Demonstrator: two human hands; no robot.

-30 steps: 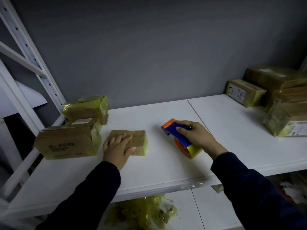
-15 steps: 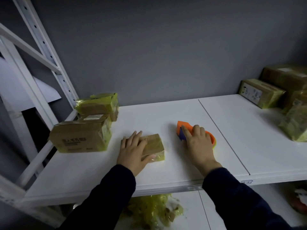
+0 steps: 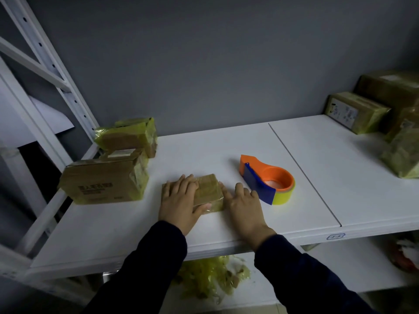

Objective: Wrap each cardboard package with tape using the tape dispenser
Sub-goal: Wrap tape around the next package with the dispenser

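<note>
A small flat cardboard package (image 3: 207, 191), covered in yellowish tape, lies on the white shelf (image 3: 226, 146). My left hand (image 3: 180, 201) rests flat on its left half, thumb along the front edge. My right hand (image 3: 243, 210) lies on the shelf just right of the package, fingertips touching its right side. The orange and blue tape dispenser (image 3: 267, 179) with a yellow tape roll lies on its side to the right of my right hand, with no hand on it.
Two taped boxes sit at the left: a larger one (image 3: 104, 181) in front, a smaller one (image 3: 128, 137) behind. More boxes (image 3: 356, 112) are stacked at the far right. Crumpled yellow tape (image 3: 210, 276) lies on the lower shelf. White rack struts (image 3: 45, 71) rise at left.
My right hand let go of the tape dispenser, which now lies on the shelf, and moved left to the small package. My left hand stayed on the package.
</note>
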